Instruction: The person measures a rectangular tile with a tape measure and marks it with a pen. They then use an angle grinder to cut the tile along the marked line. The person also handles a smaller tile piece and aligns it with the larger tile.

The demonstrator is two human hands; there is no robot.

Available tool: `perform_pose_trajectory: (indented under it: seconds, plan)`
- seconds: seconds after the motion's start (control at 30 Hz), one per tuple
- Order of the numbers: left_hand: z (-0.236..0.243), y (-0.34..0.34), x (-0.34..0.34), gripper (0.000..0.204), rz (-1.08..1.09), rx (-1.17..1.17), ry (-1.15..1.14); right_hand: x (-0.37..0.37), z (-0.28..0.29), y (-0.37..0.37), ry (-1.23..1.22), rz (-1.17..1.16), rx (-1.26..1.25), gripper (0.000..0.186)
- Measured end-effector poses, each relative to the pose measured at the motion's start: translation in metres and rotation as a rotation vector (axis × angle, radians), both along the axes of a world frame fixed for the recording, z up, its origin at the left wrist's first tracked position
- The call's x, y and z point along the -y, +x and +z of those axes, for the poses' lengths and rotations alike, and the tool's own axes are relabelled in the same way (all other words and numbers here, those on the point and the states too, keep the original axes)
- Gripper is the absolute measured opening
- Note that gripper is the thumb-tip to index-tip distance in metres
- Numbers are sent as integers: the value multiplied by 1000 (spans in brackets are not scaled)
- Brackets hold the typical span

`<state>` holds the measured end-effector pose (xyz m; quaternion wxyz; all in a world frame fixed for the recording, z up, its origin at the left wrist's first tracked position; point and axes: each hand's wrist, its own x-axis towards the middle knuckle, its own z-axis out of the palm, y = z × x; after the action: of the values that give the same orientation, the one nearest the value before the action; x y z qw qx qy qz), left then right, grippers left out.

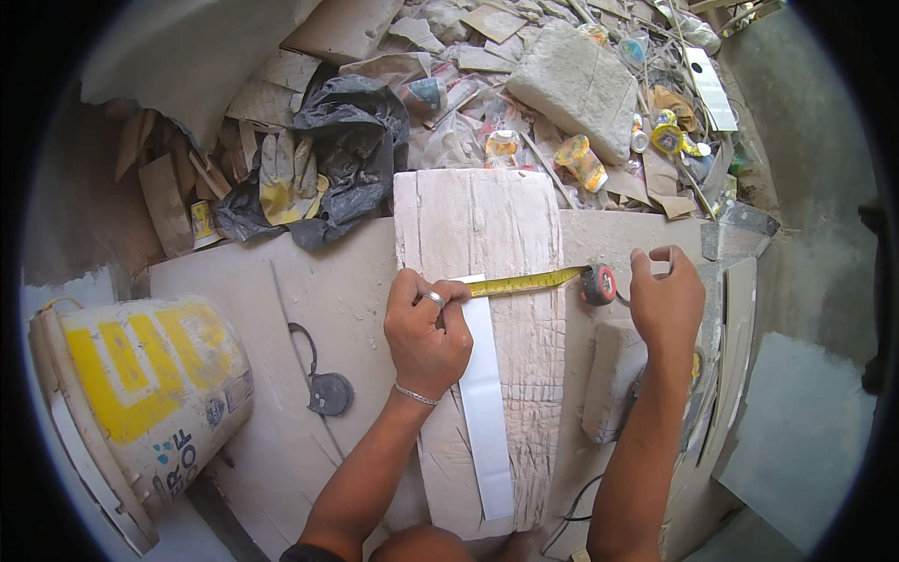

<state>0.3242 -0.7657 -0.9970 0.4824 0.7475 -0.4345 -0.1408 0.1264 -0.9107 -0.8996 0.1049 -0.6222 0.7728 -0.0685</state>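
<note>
My left hand (pixel 429 328), with a ring and a bracelet, is closed on the end of a yellow tape measure blade (pixel 526 283). The blade stretches rightward across a rough, cracked, whitish plank (pixel 478 220). Its red and black case (pixel 599 284) sits just past the plank's right edge. Close to the case is my right hand (pixel 667 295), thumb and forefinger apart and the other fingers curled and partly hidden. A dark strap runs from the case toward this hand. Under the left hand a long white strip (pixel 487 431) lies lengthwise on the plank.
A white and yellow bucket (pixel 159 384) lies tipped at the left. Near it is a dark round object with a strap (pixel 331 393). A pale block (pixel 613 379) stands beside my right forearm. Rubble, a concrete chunk (pixel 581 89), crushed cups and a stained glove (pixel 288 178) cover the far side.
</note>
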Motion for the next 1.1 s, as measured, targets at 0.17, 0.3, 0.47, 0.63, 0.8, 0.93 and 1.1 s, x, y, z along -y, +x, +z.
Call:
perform_pose_trajectory:
  seconds: [0.17,0.3,0.47,0.63,0.8,0.93,1.1]
  plan:
    - [0,3,-1,21,-28,24,4,-65,14,53,210,80,546,25]
    - [-3,4,-1,22,-48,21,-28,-75,-19,82,193,170,593,19]
    - [-1,5,-1,22,-48,5,-19,-75,-32,86,267,34,683,13]
    - [-1,4,-2,23,-38,-19,-7,-72,-41,88,221,-11,721,10]
    - [0,4,-1,21,-32,-31,-19,-75,-45,90,179,-27,718,10]
    - [2,3,1,20,-41,-23,-46,-75,-44,92,140,3,721,9]
    - [3,4,0,19,-36,-27,-26,-74,-40,92,195,-1,726,11]
